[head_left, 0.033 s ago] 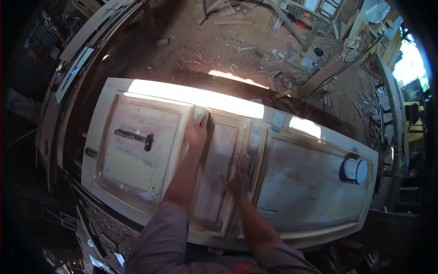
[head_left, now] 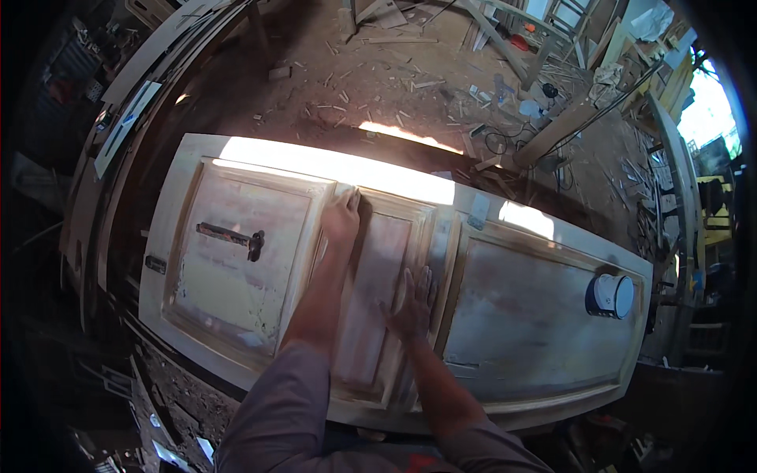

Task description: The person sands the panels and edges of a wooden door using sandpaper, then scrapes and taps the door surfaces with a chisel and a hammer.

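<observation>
Head view: a pale panelled wooden door point(head_left: 505, 331) lies flat, spanning the frame. The left hand point(head_left: 341, 218) presses on the middle panel's far left corner, its grip half curled, grasping nothing visible. The right hand point(head_left: 412, 303) lies flat, fingers spread, grip released, on that panel's right edge. A dark handle point(head_left: 233, 236) sits on the left panel, a round tin point(head_left: 611, 296) near the door's right end. Beyond the far edge, scrap-littered floor point(head_left: 378, 87).

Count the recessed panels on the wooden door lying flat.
3: the left panel with a dark tool, the narrow middle panel under both hands, and the right panel with a round container.
</observation>
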{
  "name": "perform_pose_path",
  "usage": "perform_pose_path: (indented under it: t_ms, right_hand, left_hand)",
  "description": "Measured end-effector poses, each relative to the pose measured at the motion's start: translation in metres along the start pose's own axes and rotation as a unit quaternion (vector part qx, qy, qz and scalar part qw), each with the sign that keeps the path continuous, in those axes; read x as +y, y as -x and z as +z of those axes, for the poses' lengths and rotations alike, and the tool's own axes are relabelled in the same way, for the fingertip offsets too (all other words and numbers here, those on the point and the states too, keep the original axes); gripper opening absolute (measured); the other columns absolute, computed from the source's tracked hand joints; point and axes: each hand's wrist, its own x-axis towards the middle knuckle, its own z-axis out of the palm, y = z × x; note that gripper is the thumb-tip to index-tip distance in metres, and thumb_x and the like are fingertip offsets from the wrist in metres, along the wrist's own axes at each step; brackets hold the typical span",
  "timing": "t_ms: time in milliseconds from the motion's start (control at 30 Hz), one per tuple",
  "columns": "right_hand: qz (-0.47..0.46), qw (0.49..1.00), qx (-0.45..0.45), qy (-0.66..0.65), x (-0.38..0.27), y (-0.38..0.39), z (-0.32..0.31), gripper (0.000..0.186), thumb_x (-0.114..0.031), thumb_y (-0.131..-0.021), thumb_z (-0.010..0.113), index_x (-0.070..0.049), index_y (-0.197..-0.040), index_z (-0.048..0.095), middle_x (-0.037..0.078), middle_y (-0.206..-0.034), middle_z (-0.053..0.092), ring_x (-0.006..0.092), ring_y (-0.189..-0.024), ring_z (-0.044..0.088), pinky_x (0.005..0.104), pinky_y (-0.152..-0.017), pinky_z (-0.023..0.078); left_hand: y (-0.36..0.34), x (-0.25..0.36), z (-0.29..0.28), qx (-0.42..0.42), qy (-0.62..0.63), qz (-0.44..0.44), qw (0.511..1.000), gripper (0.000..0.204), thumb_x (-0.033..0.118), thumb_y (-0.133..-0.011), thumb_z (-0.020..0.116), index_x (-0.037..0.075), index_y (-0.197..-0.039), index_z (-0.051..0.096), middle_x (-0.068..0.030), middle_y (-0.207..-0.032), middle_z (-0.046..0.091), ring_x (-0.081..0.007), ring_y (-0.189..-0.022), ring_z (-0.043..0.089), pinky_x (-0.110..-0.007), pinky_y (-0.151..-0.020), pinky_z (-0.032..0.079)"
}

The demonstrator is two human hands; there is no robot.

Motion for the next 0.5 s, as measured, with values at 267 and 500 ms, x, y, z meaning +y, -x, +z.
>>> perform_pose_path:
  t_ms: [267,500]
  right_hand:
    - [0.024,1.0,0.014,0.006,0.025,-0.002,-0.003,0.106,-0.058,-0.084,0.089,-0.01,-0.167,0.044,0.032,-0.178,0.023,0.0476,-0.169,0.017,0.0598,-0.137,0.016]
    - [0.004,1.0,0.019,-0.005,0.011,0.004,0.004,0.099,-0.053,-0.083,0.092,-0.009,-0.162,0.051,0.033,-0.177,0.026,0.0479,-0.168,0.018,0.0603,-0.137,0.019]
  left_hand:
    - [0.073,0.01,-0.026,-0.007,0.101,0.016,0.995,0.021,0.025,-0.103,0.073,0.006,-0.104,0.082,-0.0204,-0.095,0.077,-0.0415,-0.09,0.075,-0.052,-0.079,0.059]
    - [-0.012,0.023,0.014,0.005,0.044,0.032,0.999,0.021,0.024,-0.102,0.074,0.004,-0.104,0.081,-0.0194,-0.094,0.077,-0.0421,-0.088,0.075,-0.052,-0.078,0.059]
